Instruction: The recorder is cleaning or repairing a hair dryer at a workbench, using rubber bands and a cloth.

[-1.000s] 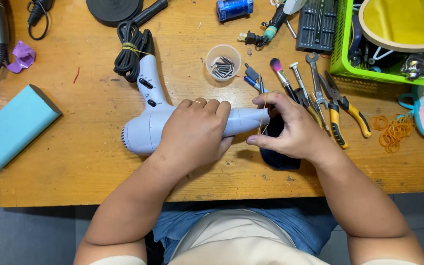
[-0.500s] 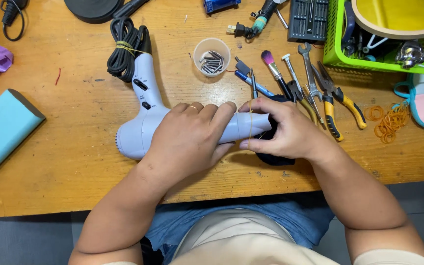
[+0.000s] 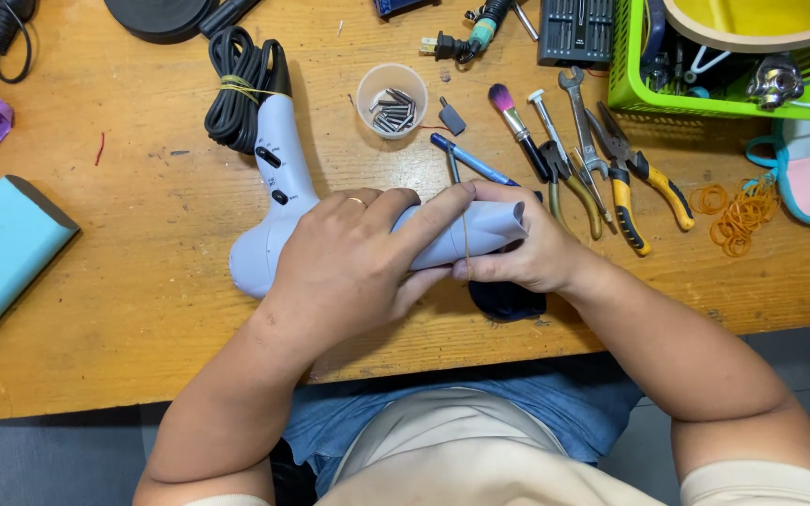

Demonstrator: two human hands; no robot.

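Note:
A pale blue hair dryer [image 3: 278, 178] lies on the wooden table [image 3: 142, 309], handle pointing away, with its black cord [image 3: 236, 84] bundled at the far end. My left hand [image 3: 349, 262] wraps over the barrel from above. My right hand [image 3: 527, 253] pinches the barrel's open front end [image 3: 499, 225]. A thin rubber band [image 3: 466, 245] runs across the barrel there. A dark rounded part [image 3: 508, 300] sits under my right palm near the table's front edge, mostly hidden.
Just beyond my right hand lie a brush [image 3: 513, 117], screwdrivers [image 3: 550, 131], a wrench [image 3: 581, 122] and yellow-handled pliers [image 3: 639, 178]. A clear cup of screws [image 3: 391, 101], a green basket [image 3: 644, 89], orange rubber bands [image 3: 733, 211] and a teal block [image 3: 2, 253] also sit on the table.
The barrel's front end now shows bare between my right fingers, and the dark part sits lower under my right palm. My left hand keeps its grip on the barrel.

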